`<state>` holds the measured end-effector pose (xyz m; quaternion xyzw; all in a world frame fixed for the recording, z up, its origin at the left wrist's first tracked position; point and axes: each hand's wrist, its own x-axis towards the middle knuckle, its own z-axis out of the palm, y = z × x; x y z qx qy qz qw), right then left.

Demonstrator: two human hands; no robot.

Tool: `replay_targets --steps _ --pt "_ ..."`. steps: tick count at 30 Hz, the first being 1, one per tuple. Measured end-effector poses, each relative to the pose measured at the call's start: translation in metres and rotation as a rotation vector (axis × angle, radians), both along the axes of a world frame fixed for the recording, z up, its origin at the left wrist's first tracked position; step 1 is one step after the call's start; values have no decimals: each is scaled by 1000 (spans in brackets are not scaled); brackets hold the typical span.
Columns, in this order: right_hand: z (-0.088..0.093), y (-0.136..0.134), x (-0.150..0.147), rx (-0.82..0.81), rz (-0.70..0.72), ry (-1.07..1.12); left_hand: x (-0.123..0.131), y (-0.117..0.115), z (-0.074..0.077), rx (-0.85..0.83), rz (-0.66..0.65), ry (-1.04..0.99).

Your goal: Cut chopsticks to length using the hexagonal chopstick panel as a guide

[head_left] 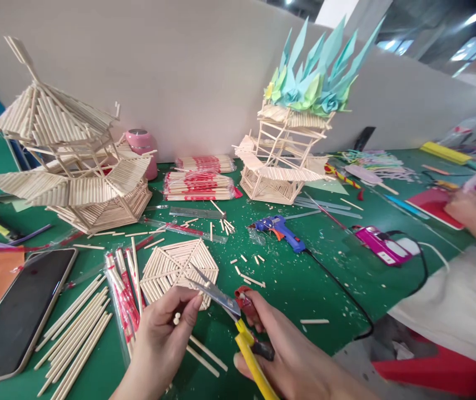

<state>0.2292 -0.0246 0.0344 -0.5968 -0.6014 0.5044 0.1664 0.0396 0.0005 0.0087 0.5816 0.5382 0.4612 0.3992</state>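
Observation:
My left hand point(160, 333) is closed in a pinch around thin wooden sticks point(177, 318), whose pale ends show at the fingers; most of their length is hidden. In my right hand point(282, 339) are scissors point(221, 299) with yellow and red handles. Their parted blades reach to the left fingertips, beside a stick end; whether they touch it I cannot tell. Behind the hands lies an octagonal panel point(167, 264) built from wooden sticks in rings. Two loose sticks point(207, 355) lie on the green table below the left hand.
A phone point(21, 316), loose sticks point(77, 333) and opened stick packets point(123, 294) lie left. Behind stand two stick pavilions point(83, 189) point(279, 150) and wrapped bundles point(198, 183). A blue glue gun point(282, 230) trails its cord near a pink power strip point(383, 244). Another person's hand point(467, 205) is at right.

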Motion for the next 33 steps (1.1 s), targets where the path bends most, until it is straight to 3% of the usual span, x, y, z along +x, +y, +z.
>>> replay_targets --steps 6,10,16,20,25,30,33 --pt "12 5 -5 -45 71 56 0 0 -3 175 22 137" --pt "14 5 -8 -176 98 205 -2 -3 -1 274 33 210" --pt "2 0 -5 -440 38 496 -3 -6 -2 273 14 230" --pt "-10 -1 -2 -587 16 637 0 -6 -2 225 99 185" --pt "-13 -5 -1 -751 -133 764 2 -6 -1 177 110 163" --pt "-16 -14 -3 -914 -378 998 1 -7 -5 198 128 149" --pt "-23 -14 -6 -936 -320 1060 2 -8 -5 204 140 101"
